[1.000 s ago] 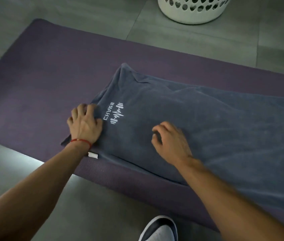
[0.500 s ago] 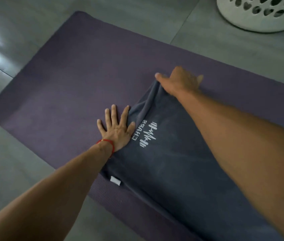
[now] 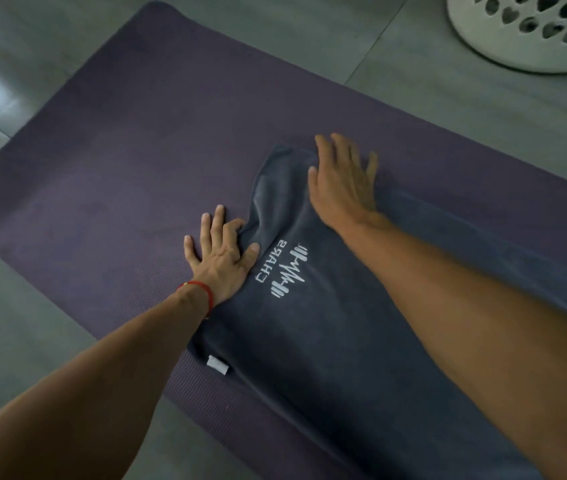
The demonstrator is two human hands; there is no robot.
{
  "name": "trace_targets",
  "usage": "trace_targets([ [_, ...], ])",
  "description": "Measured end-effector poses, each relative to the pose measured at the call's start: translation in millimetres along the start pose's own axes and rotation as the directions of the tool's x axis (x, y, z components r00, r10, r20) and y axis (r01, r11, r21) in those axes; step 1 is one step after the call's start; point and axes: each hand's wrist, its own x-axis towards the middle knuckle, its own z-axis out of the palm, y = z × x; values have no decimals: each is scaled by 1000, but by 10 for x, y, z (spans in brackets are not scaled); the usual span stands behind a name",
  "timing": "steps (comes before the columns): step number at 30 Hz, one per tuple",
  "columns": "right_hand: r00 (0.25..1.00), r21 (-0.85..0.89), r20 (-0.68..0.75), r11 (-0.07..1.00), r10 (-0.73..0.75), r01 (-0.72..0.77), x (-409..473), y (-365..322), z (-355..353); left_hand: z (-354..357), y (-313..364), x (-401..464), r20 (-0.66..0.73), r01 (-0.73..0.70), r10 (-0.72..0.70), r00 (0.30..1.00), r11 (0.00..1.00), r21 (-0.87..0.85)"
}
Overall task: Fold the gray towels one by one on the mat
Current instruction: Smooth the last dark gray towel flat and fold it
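Head view: towel [image 3: 327, 341] on mat [image 3: 136, 168], long axis running right from both hands; left hand [image 3: 221, 258] flat on its end edge, right hand [image 3: 342, 188] flat, nearer far corner

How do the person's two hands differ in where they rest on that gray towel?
The left hand lies at the gray towel's short edge, fingers reaching onto the purple mat; the right hand presses near the far corner. The left wrist wears a red string bracelet; the right wrist is bare. Both lie flat, fingers spread.
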Motion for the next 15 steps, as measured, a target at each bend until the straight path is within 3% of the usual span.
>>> trace_targets([
  [11, 987, -166, 159, 986, -7, 34, -2813, 230, 31, -106, -6, 28, 31, 5, -4, 1000, 1000, -25],
  [15, 966, -179, 260, 983, 7, 41, -3250, 286, 200, -213, -70, -41, -29, -23, 22, 999, 1000, -10],
])
